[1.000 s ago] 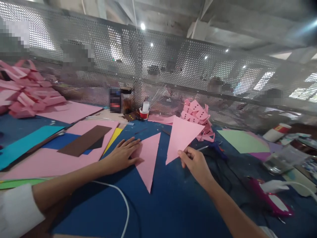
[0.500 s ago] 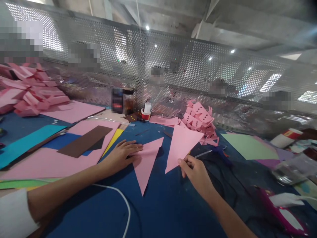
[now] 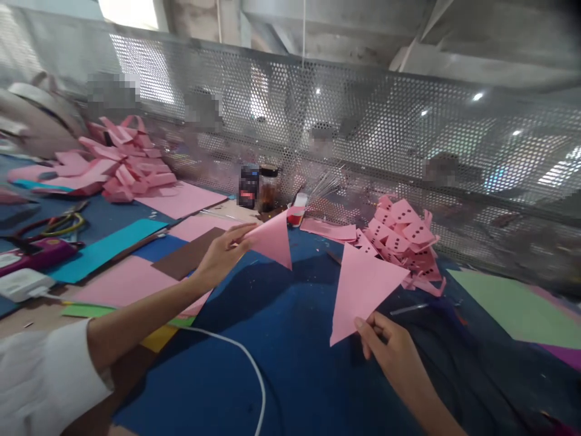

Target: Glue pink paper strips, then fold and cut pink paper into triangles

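Note:
My left hand (image 3: 227, 249) pinches one corner of a pink paper triangle (image 3: 275, 241), which is lifted above the blue tabletop (image 3: 290, 339) and casts a shadow on it. A second pink paper piece (image 3: 363, 284), roughly triangular, is gripped at its lower right edge between the thumb and fingers of my right hand (image 3: 385, 339). Just behind that piece lies a heap of folded pink paper strips with dark dots (image 3: 402, 233). The two pink pieces are apart from each other.
Coloured sheets, among them a brown strip (image 3: 193, 254) and a turquoise strip (image 3: 109, 248), lie at left. A white cable (image 3: 227, 339) crosses the front. A jar (image 3: 269, 191) and a red-and-white cup (image 3: 296, 215) stand by the perforated metal screen (image 3: 363, 121). Pale green paper (image 3: 508, 303) lies right.
The left hand has picked the pink triangle up off the table, where its palm rested before. The right hand still holds its piece. The camera view has turned left.

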The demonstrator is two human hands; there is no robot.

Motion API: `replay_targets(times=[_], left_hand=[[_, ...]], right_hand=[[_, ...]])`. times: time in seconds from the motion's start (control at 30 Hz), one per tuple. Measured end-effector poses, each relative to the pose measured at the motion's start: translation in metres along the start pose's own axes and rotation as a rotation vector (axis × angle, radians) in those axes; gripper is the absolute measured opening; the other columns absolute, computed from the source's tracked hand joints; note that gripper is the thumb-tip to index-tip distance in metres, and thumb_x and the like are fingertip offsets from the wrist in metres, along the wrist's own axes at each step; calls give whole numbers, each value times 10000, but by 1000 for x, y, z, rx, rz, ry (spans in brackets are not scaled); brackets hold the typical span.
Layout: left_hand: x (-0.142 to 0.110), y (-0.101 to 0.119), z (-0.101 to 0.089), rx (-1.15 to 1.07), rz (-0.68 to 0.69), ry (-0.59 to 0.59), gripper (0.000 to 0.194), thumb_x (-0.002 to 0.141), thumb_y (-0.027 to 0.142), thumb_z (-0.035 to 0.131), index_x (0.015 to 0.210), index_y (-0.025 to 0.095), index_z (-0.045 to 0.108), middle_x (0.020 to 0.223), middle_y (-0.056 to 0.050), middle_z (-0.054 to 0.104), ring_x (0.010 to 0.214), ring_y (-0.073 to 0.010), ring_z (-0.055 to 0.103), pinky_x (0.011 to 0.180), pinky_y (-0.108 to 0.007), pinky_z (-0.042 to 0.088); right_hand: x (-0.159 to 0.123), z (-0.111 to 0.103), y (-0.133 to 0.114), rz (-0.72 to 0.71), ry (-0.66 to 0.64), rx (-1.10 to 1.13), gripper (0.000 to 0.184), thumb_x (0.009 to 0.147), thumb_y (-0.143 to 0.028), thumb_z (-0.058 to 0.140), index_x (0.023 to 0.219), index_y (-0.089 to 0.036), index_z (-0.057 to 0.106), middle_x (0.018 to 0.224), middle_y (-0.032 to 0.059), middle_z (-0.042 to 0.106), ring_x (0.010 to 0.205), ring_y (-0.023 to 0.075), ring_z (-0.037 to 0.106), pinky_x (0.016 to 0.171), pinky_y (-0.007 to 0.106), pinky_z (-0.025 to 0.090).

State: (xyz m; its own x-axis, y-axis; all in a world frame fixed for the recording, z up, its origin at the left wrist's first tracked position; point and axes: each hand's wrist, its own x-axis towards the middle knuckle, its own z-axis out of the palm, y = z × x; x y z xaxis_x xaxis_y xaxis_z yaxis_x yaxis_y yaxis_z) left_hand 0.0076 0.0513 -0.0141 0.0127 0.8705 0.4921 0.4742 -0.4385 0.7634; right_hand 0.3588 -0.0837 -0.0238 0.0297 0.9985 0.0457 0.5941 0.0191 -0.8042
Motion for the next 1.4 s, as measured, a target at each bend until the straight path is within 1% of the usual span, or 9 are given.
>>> replay_targets(times=[0.37, 0.53, 0.77, 0.9, 0.97, 1.07, 1.17, 1.3, 1.4], left_hand=[[26, -45, -36, 119, 8, 168, 568, 940, 564, 562, 1305, 137, 642, 1419, -133, 595, 1323, -296, 538, 1121, -430, 462], [23, -56, -51, 229, 13, 142, 535, 996, 531, 483, 1329, 134, 619, 1405, -58, 603, 1274, -280, 562, 1117, -425, 451], [26, -78, -58, 400, 1, 196, 401, 919, 509, 617, 1170, 208, 701, 1306, -126, 652, 1260, -406, 569, 1096, -650, 428], [21, -58, -50, 492, 126, 183, 366, 954, 447, 590, 1265, 260, 638, 1491, -75, 504, 1396, -413, 429, 1191, -668, 279], [11, -37, -37, 497, 260, 73, 391, 990, 393, 548, 1355, 256, 576, 1556, -49, 440, 1439, -341, 392, 1223, -567, 297], [-13, 0, -9, 483, 449, -108, 453, 934, 394, 652, 1372, 310, 571, 1585, -15, 430, 1479, -304, 351, 1245, -510, 289], [-36, 28, 14, 481, 721, -285, 498, 924, 295, 682, 1402, 305, 543, 1596, -59, 425, 1509, -319, 305, 1230, -555, 299], [-49, 47, 25, 409, 935, -295, 334, 943, 157, 635, 1262, 256, 616, 1322, -57, 679, 1393, -250, 485, 1201, -500, 349], [-51, 50, 24, 334, 956, -317, 226, 945, 93, 594, 1104, 241, 658, 1037, -4, 768, 1148, -186, 655, 1096, -392, 445]], right_hand=[[-3, -2, -3, -49, -113, -3, 490, 959, -595, 497, 628, -233, 509, 559, -8, 566, 578, 164, 540, 609, 278, 406], [-5, -2, -6, -45, -139, 8, 478, 959, -569, 510, 626, -226, 518, 561, -12, 572, 576, 156, 525, 625, 280, 390], [-5, -4, -11, -58, -172, 33, 448, 955, -540, 521, 650, -213, 547, 572, -4, 600, 602, 165, 548, 653, 287, 397], [-7, -4, -9, -67, -234, 115, 416, 956, -520, 545, 697, -198, 592, 593, 0, 617, 609, 163, 566, 659, 286, 414], [-8, -4, -7, -63, -294, 195, 409, 956, -523, 561, 731, -187, 619, 633, 9, 639, 624, 160, 583, 652, 278, 426], [-10, -3, -7, -41, -386, 340, 400, 937, -531, 600, 765, -173, 647, 688, 24, 664, 637, 158, 606, 634, 266, 451], [-12, -1, -10, 7, -470, 498, 378, 899, -523, 658, 786, -162, 666, 711, 23, 665, 610, 146, 608, 606, 257, 475], [-14, 0, -14, 51, -569, 614, 375, 861, -510, 708, 779, -145, 680, 694, 19, 653, 573, 129, 599, 571, 243, 490], [-12, -1, -12, 70, -589, 623, 354, 868, -485, 712, 794, -140, 692, 712, 25, 668, 586, 126, 608, 583, 236, 497]])
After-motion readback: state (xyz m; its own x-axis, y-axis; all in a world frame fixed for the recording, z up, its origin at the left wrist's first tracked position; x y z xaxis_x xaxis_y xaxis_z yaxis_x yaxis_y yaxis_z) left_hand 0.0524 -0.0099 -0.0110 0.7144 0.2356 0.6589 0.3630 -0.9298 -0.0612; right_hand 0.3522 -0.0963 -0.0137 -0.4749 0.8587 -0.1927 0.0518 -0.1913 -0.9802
